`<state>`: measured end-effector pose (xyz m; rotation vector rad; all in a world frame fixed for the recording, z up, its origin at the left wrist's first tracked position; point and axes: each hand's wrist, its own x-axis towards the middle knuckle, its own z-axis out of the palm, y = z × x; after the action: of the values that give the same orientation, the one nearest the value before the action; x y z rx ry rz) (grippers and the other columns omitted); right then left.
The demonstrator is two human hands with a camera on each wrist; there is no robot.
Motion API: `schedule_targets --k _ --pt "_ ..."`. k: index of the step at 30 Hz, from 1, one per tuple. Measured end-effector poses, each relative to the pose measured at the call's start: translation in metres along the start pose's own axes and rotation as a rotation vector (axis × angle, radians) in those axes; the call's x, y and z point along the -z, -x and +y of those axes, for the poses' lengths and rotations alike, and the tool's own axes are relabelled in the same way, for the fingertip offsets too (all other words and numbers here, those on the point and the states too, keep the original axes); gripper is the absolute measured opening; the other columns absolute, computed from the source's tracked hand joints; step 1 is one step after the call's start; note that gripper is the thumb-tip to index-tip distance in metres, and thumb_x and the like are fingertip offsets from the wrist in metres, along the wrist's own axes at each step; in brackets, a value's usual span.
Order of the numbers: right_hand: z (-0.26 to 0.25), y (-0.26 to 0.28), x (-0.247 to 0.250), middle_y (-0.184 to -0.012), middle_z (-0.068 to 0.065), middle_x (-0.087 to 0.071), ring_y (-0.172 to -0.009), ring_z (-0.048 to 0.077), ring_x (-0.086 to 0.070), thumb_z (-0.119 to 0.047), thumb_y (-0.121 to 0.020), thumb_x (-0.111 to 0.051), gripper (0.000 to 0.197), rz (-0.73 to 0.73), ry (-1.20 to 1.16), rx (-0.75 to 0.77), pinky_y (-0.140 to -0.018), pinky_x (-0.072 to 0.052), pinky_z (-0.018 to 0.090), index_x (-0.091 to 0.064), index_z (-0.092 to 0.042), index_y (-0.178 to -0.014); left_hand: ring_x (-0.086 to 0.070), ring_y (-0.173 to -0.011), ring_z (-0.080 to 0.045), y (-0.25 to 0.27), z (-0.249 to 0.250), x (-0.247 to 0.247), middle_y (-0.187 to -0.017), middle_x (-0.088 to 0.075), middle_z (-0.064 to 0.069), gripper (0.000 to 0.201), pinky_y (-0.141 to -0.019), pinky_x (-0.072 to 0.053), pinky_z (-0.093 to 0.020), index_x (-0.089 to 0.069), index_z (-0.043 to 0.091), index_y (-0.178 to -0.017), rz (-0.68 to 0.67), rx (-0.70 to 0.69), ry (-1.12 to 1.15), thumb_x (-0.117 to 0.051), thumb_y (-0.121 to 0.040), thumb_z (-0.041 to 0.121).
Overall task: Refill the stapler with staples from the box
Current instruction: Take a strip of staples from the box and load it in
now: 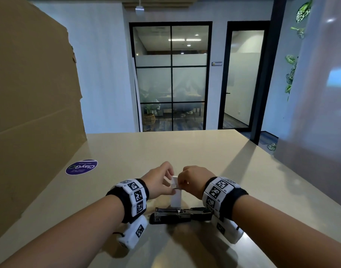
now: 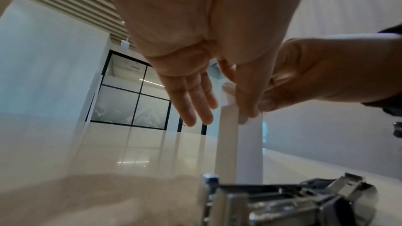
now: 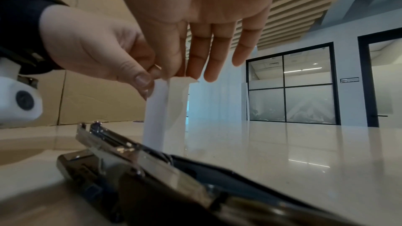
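While the white staple box (image 1: 176,198) stood upright on the beige worktop (image 1: 204,151), just behind the opened stapler (image 1: 180,215), both hands met at its top end. The left hand (image 1: 159,180) pinched the box's upper edge with thumb and forefinger, its other fingers straight; the right hand (image 1: 194,177) pinched the open top flap (image 3: 182,80).

A white box (image 3: 164,107) stands upright on the desk (image 3: 282,152) behind the opened stapler (image 3: 152,166), the left hand (image 3: 97,52) pinching its top edge and the right hand (image 3: 206,23) touching its top.
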<state>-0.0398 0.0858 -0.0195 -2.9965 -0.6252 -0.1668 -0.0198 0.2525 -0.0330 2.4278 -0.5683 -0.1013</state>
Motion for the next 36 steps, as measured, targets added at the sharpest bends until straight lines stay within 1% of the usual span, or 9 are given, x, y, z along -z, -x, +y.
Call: schedule_targets --k 6,11,14,18,21,25,28,32,36 --pt "0.000 -0.003 -0.001 -0.103 0.007 -0.071 -0.096 0.028 -0.065 -0.035 -0.090 -0.055 0.025 -0.019 -0.040 -0.053 -0.081 -0.051 0.034 -0.071 -0.019 -0.102 -0.065 -0.104 -0.021 -0.002 0.007 0.002 -0.112 -0.065 -0.003 0.025 -0.092 -0.052 -0.039 -0.053 0.028 -0.086 -0.067 -0.084 -0.113 -0.072 -0.079 0.014" --pt "0.003 0.000 -0.003 -0.101 0.008 -0.072 -0.095 0.029 -0.065 -0.037 -0.089 -0.056 0.026 0.022 -0.049 -0.093 -0.074 -0.047 0.032 -0.067 -0.016 -0.098 -0.065 -0.102 -0.020 -0.003 0.012 0.004 -0.107 -0.065 -0.001 0.016 -0.091 -0.051 -0.035 -0.064 0.020 -0.098 -0.108 -0.135 -0.243 -0.069 -0.083 0.019" --pt "0.003 0.001 -0.004 -0.100 0.010 -0.072 -0.095 0.031 -0.064 -0.038 -0.089 -0.056 0.028 0.034 -0.058 -0.102 -0.075 -0.050 0.034 -0.067 -0.014 -0.098 -0.065 -0.101 -0.021 -0.003 0.013 0.006 -0.110 -0.062 -0.006 0.025 -0.090 -0.051 -0.036 -0.068 0.018 -0.110 -0.149 -0.158 -0.353 -0.065 -0.086 0.023" --pt "-0.001 0.000 -0.003 -0.099 0.009 -0.072 -0.094 0.031 -0.064 -0.036 -0.089 -0.056 0.024 0.028 -0.074 -0.090 -0.076 -0.050 0.034 -0.067 -0.015 -0.096 -0.065 -0.100 -0.020 -0.003 0.008 0.009 -0.109 -0.059 -0.005 0.027 -0.090 -0.052 -0.037 -0.066 0.017 -0.110 -0.141 -0.175 -0.396 -0.067 -0.085 0.028" --pt "-0.004 0.000 -0.003 -0.100 0.008 -0.071 -0.094 0.029 -0.065 -0.033 -0.090 -0.055 0.022 0.015 -0.073 -0.065 -0.078 -0.052 0.035 -0.069 -0.018 -0.098 -0.065 -0.097 -0.016 -0.002 0.004 0.009 -0.103 -0.057 0.001 0.023 -0.086 -0.052 -0.034 -0.062 0.018 -0.102 -0.108 -0.176 -0.358 -0.070 -0.083 0.030" --pt "-0.006 -0.004 -0.008 -0.106 0.007 -0.062 -0.097 0.028 -0.062 -0.029 -0.093 -0.053 0.022 -0.022 -0.062 -0.008 -0.080 -0.050 0.034 -0.071 -0.026 -0.104 -0.058 -0.079 -0.012 -0.001 -0.006 0.008 -0.084 -0.058 0.008 0.023 -0.067 -0.043 -0.024 -0.054 0.023 -0.079 -0.012 -0.136 -0.295 -0.075 -0.076 0.030" --pt "-0.005 -0.005 -0.017 -0.109 0.009 -0.054 -0.098 0.031 -0.058 -0.023 -0.094 -0.052 0.026 -0.061 -0.054 0.039 -0.082 -0.049 0.034 -0.068 -0.033 -0.112 -0.053 -0.070 -0.010 0.000 -0.009 0.005 -0.072 -0.055 0.012 0.022 -0.064 -0.042 -0.022 -0.057 0.025 -0.074 0.027 -0.078 -0.203 -0.078 -0.074 0.028" --pt "-0.004 -0.013 -0.023 -0.114 0.011 -0.047 -0.105 0.032 -0.053 -0.019 -0.091 -0.056 0.033 -0.131 -0.029 0.001 -0.092 -0.050 0.040 -0.063 -0.038 -0.118 -0.051 -0.066 -0.009 -0.002 -0.007 -0.002 -0.072 -0.056 0.010 0.029 -0.059 -0.040 -0.019 -0.051 0.029 -0.067 0.048 -0.065 -0.155 -0.079 -0.072 0.027" --pt "-0.006 -0.013 -0.021 -0.120 0.011 -0.044 -0.111 0.033 -0.052 -0.023 -0.092 -0.054 0.030 -0.151 -0.065 -0.045 -0.098 -0.047 0.039 -0.064 -0.035 -0.118 -0.053 -0.068 -0.011 -0.003 -0.007 -0.004 -0.077 -0.061 0.006 0.029 -0.065 -0.045 -0.024 -0.052 0.028 -0.069 0.060 -0.033 -0.128 -0.081 -0.070 0.029"
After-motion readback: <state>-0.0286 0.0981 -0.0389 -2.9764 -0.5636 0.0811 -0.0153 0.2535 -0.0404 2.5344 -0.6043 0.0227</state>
